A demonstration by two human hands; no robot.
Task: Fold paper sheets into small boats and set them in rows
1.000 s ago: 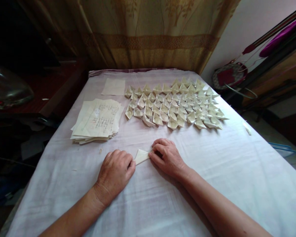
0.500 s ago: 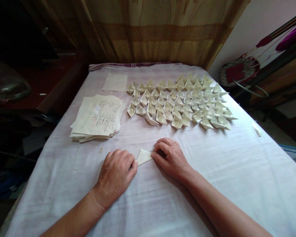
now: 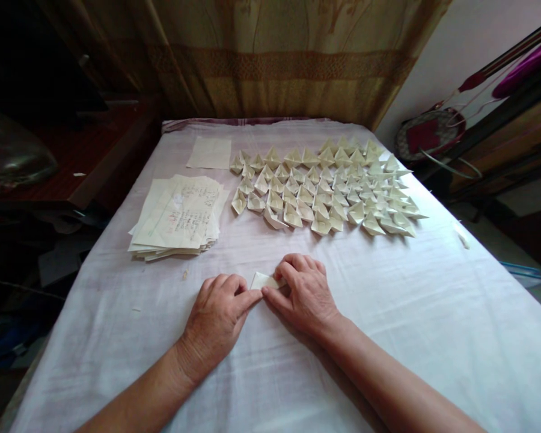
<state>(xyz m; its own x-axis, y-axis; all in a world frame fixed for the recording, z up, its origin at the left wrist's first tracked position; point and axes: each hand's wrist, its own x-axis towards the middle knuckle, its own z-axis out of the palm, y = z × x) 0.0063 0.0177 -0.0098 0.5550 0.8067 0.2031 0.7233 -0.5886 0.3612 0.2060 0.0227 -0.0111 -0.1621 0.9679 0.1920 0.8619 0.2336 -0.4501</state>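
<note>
A small folded piece of pale paper (image 3: 262, 280) lies at the front middle of the white cloth, partly covered by fingers. My left hand (image 3: 220, 305) grips its left end, the thumb stretched along the near edge. My right hand (image 3: 303, 290) is closed on the right part, its thumb tip almost meeting the left thumb. Beyond the hands stand many folded paper boats (image 3: 305, 193) in close rows. To the left of them sits a stack of paper sheets (image 3: 174, 213), the top one with handwriting. A single blank sheet (image 3: 210, 153) lies flat behind the stack.
The table under the white cloth (image 3: 270, 373) ends at a patterned curtain (image 3: 297, 60). A dark red cabinet (image 3: 117, 150) stands along the left side. On the right are a bag (image 3: 428, 133) and a white scrap (image 3: 462, 236) near the table edge.
My right hand has slid left along the folded paper, bringing both thumbs together at its near edge. Less of the paper shows now. The view has shifted slightly.
</note>
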